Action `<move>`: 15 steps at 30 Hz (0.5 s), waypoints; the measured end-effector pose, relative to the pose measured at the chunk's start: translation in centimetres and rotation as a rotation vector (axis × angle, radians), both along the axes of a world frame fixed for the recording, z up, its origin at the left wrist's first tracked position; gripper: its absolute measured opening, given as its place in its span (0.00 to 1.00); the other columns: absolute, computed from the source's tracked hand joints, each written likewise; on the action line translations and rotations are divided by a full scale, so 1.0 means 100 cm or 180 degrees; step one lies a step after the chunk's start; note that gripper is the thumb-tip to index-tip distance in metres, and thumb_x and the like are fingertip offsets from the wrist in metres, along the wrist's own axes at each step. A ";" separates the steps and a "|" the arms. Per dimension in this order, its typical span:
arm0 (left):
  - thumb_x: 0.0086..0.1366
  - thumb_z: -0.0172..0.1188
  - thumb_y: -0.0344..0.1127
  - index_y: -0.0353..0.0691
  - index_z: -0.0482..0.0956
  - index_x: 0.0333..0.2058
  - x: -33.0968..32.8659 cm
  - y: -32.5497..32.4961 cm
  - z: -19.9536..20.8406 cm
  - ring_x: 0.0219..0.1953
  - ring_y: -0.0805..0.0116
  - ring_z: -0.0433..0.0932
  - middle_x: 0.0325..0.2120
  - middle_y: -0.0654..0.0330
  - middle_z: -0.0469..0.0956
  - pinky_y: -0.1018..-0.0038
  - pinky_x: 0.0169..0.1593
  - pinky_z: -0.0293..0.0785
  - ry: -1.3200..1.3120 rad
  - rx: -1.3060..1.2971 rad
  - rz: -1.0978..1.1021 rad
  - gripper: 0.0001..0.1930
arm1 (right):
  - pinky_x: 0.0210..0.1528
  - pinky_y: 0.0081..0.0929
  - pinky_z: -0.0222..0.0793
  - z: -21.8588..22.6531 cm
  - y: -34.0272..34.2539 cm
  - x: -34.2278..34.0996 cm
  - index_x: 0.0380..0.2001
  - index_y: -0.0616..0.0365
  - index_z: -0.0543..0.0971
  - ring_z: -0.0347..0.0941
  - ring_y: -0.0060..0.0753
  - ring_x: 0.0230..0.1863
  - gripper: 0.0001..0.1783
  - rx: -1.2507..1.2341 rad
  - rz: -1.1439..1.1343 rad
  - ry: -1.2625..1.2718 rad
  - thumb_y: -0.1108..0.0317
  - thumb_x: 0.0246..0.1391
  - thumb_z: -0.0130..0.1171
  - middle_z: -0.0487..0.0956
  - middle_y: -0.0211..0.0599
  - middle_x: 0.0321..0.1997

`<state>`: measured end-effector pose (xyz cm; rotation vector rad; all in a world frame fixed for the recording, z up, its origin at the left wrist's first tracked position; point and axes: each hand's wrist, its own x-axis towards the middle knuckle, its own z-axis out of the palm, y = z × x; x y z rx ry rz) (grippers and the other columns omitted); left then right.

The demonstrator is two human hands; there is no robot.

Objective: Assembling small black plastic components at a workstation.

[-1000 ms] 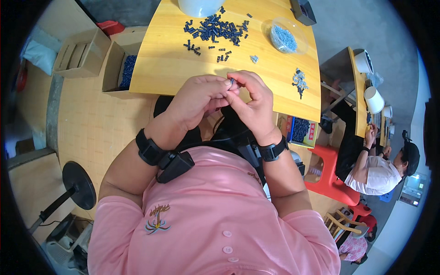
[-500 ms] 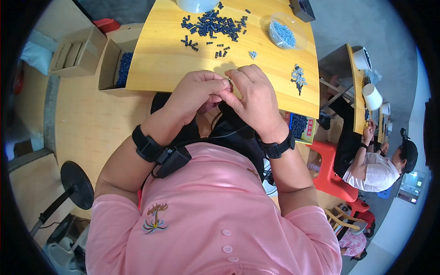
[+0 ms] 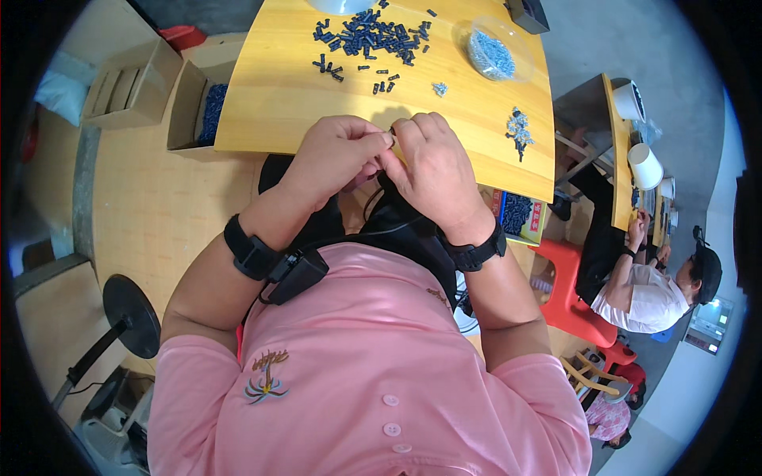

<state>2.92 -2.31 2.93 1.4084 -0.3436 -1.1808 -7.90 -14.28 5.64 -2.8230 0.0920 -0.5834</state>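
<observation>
My left hand [image 3: 333, 159] and my right hand [image 3: 436, 170] meet over the near edge of the yellow table [image 3: 274, 107]. Fingertips of both pinch a small black part [image 3: 392, 132], mostly covered by the fingers. Farther off lies a heap of short black plastic parts [image 3: 373, 38], with several strays on its near side. A little cluster of small silvery pieces [image 3: 440, 90] sits beyond my right hand. Off to the right is another small pile of silvery and black pieces [image 3: 518, 131].
A clear bowl [image 3: 492, 55] of silvery-blue small pieces stands at the far right, near a dark box [image 3: 526, 14]. Cartons [image 3: 184, 111] flank the table's left; a box of dark parts [image 3: 517, 216] sits under its right edge. A person [image 3: 647, 293] works at another table, by a red stool [image 3: 559, 278].
The fingers have shifted slightly around the small black part, and a bit more of it shows dark between the fingertips. The loose piles lie as before.
</observation>
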 end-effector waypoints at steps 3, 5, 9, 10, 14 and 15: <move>0.61 0.58 0.34 0.36 0.80 0.34 -0.001 0.000 -0.002 0.28 0.81 0.74 0.27 0.65 0.78 0.84 0.33 0.71 0.0141 0.0023 -0.0026 0.08 | 0.36 0.37 0.66 -0.002 0.001 -0.003 0.23 0.60 0.72 0.68 0.46 0.32 0.10 0.0037 -0.0021 0.0055 0.65 0.45 0.58 0.70 0.43 0.25; 0.60 0.58 0.34 0.36 0.80 0.34 -0.001 0.002 -0.007 0.27 0.81 0.73 0.26 0.65 0.78 0.84 0.33 0.71 -0.0174 0.0100 -0.0255 0.08 | 0.35 0.38 0.66 0.000 0.002 -0.005 0.21 0.60 0.73 0.68 0.46 0.30 0.10 0.0017 -0.0095 0.0182 0.64 0.45 0.58 0.70 0.44 0.23; 0.60 0.59 0.34 0.34 0.81 0.32 0.003 0.004 -0.002 0.26 0.80 0.73 0.24 0.65 0.78 0.83 0.31 0.70 -0.0451 0.0032 -0.0383 0.09 | 0.31 0.38 0.68 0.001 0.004 -0.006 0.18 0.60 0.73 0.70 0.46 0.27 0.12 -0.0071 -0.0140 0.0332 0.62 0.44 0.58 0.71 0.43 0.21; 0.59 0.59 0.33 0.33 0.81 0.29 0.003 0.004 -0.001 0.24 0.80 0.72 0.22 0.65 0.78 0.83 0.30 0.70 -0.0819 0.0060 -0.0480 0.09 | 0.29 0.38 0.68 0.000 0.006 -0.006 0.18 0.60 0.74 0.71 0.46 0.25 0.13 -0.0198 -0.0157 0.0370 0.61 0.44 0.57 0.72 0.43 0.20; 0.56 0.59 0.31 0.31 0.81 0.23 0.001 0.006 0.000 0.20 0.81 0.70 0.16 0.65 0.76 0.81 0.26 0.68 -0.1404 0.0207 -0.0758 0.08 | 0.26 0.36 0.69 0.001 0.010 -0.009 0.16 0.59 0.74 0.71 0.45 0.22 0.13 -0.0397 -0.0059 0.0562 0.60 0.42 0.57 0.72 0.42 0.17; 0.56 0.59 0.31 0.31 0.81 0.23 0.000 0.007 0.001 0.20 0.81 0.70 0.16 0.65 0.76 0.81 0.26 0.68 -0.1399 0.0207 -0.0762 0.08 | 0.26 0.36 0.69 0.001 0.010 -0.010 0.16 0.59 0.74 0.71 0.45 0.22 0.13 -0.0395 -0.0062 0.0567 0.60 0.42 0.57 0.72 0.42 0.17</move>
